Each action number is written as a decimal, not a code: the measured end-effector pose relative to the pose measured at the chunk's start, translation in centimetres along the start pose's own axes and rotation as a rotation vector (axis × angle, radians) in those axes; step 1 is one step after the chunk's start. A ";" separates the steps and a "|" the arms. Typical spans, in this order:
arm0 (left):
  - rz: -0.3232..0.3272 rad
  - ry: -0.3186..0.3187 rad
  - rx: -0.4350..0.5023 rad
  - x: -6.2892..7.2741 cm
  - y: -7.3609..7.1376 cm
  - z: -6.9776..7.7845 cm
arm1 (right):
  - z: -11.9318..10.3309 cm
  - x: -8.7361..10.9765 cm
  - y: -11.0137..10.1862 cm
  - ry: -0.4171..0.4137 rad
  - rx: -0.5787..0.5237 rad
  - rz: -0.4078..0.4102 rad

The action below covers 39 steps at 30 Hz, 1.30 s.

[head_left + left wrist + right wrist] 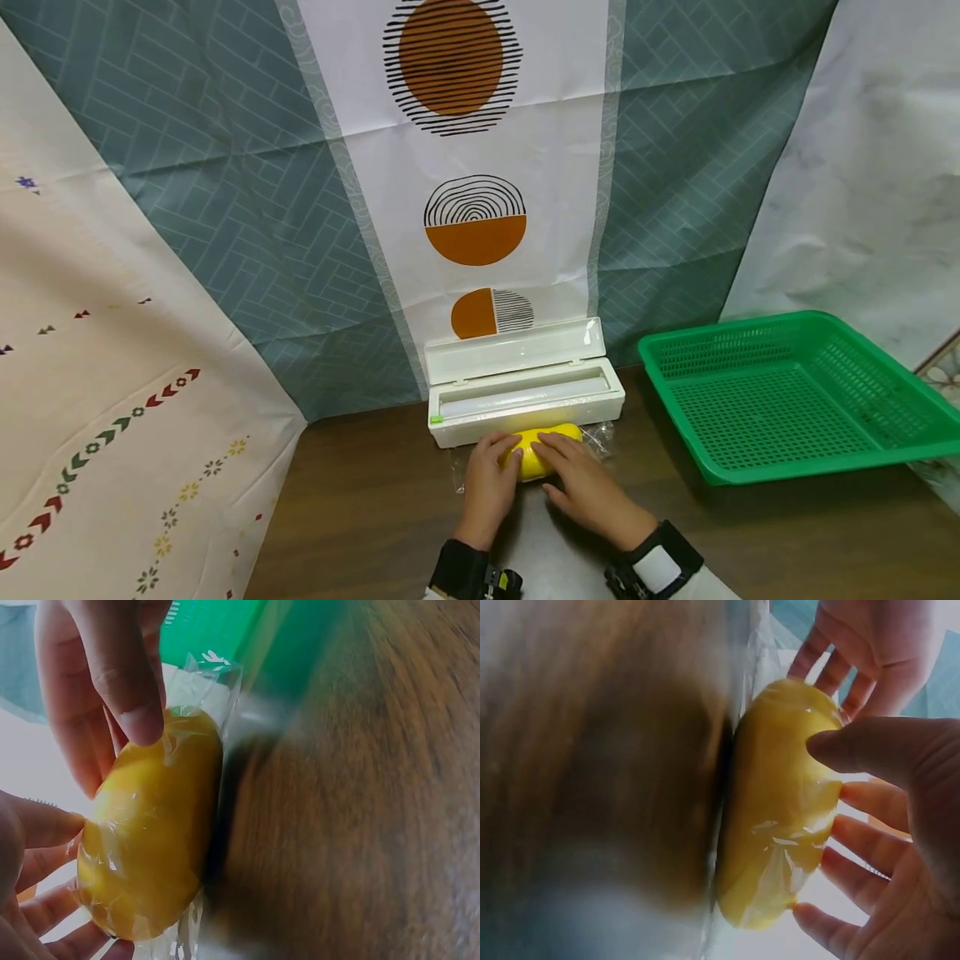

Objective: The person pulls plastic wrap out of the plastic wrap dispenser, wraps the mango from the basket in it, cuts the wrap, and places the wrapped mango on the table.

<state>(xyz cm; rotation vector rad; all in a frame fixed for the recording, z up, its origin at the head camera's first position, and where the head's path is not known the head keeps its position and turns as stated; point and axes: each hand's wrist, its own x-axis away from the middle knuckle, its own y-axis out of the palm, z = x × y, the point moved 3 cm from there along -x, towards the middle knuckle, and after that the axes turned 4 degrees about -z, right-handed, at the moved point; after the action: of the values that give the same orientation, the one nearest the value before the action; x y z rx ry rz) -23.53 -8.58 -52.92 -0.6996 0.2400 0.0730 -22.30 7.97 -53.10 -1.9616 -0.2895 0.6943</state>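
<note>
A smooth yellow oblong thing (534, 461), rounded at both ends, lies on the table wrapped in clear plastic film (216, 679). My left hand (491, 482) holds its left end, fingers curved over the far side. At the right end, my right hand (590, 493) holds it the same way, with the thumb (840, 754) on the film. Loose film sticks out past both ends. Just behind stands a white film dispenser box (528, 427) with its lid (517, 348) raised and a roll of film (525, 398) inside.
To the right, a green plastic basket (697, 433) with mesh walls sits on the brown wooden table (360, 500). A patterned blue and white cloth (217, 250) hangs at the back. Pale cloths flank the table on both sides.
</note>
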 end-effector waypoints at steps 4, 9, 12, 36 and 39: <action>0.018 -0.011 0.025 -0.1 0.0 0.0 | 0.4 -0.4 0.1 -0.008 0.024 -0.016; 0.061 -0.010 0.047 -0.1 0.2 -0.1 | 1.1 -0.9 0.2 -0.008 0.059 -0.020; 0.068 -0.037 0.064 -0.1 0.3 -0.5 | 1.2 -1.0 0.2 -0.013 0.072 -0.023; -0.026 -0.092 0.052 -0.2 0.2 -1.4 | 2.8 -0.6 0.1 -0.145 0.129 0.106; -0.028 -0.084 0.056 -0.2 0.1 -1.2 | 2.8 -0.6 0.1 -0.152 0.129 0.099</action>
<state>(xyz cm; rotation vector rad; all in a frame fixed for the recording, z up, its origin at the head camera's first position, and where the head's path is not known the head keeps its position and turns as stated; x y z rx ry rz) -23.96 -9.31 -53.80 -0.6428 0.1508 0.0690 -24.45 9.72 -53.90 -1.8136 -0.2347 0.9063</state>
